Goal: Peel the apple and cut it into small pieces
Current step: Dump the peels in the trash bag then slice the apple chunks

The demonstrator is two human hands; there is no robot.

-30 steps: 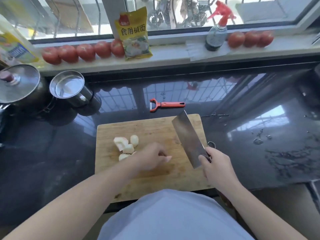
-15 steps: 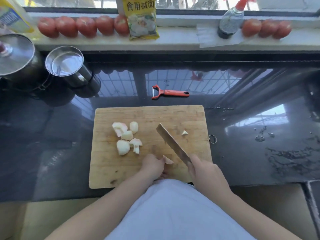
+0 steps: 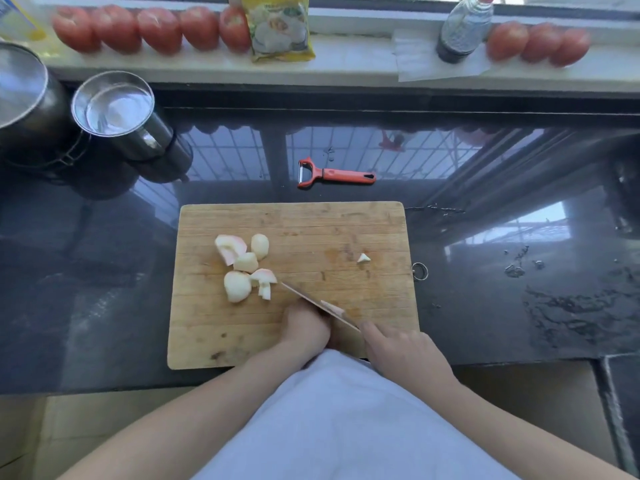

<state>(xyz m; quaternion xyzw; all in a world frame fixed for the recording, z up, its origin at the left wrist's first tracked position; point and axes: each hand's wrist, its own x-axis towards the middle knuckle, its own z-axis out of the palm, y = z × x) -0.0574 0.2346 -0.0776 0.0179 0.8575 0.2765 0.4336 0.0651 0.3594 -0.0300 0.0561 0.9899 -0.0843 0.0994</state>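
Knife (image 3: 320, 308) has dropped from up in the air onto the apple chunk (image 3: 333, 308) the left hand (image 3: 304, 329) pinches near the cutting board (image 3: 381, 306)'s front edge, right hand (image 3: 398, 351) wrapped round the handle, so another slice is underway.

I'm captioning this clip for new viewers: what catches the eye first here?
Two hands meet at the near edge of the cutting board: the right hand grips a cleaver while the left hand steadies an apple piece. Cut chunks sit mid-board; a red peeler lies beyond.
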